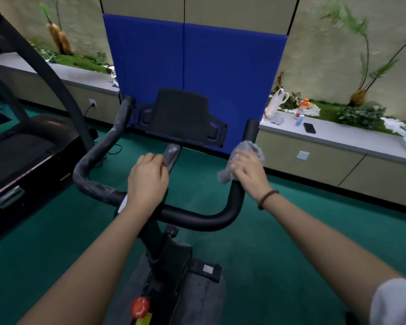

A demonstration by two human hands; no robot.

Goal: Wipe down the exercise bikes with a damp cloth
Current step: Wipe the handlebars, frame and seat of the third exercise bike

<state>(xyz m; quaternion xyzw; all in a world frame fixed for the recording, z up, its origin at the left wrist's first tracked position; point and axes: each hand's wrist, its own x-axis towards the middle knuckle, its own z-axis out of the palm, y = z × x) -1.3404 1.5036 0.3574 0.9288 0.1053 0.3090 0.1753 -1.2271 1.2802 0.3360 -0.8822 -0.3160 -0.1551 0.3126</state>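
Green carpet (pixel 279 231) underfoot; a blue mat (pixel 220 66) stands behind the bike (pixel 169 254), a treadmill (pixel 21 148) at left, a worktop (pixel 338 137) with bottle (pixel 301 112) and phone (pixel 309 127) at right. Mid-frame, the handlebar (pixel 197 216) points both ends up-frame, its left side dusty grey, its right side black. The right hand (pixel 249 170) grasps a grey cloth (pixel 251 148) round the right end; the left hand (pixel 148 179) grips the stem (pixel 174 152).
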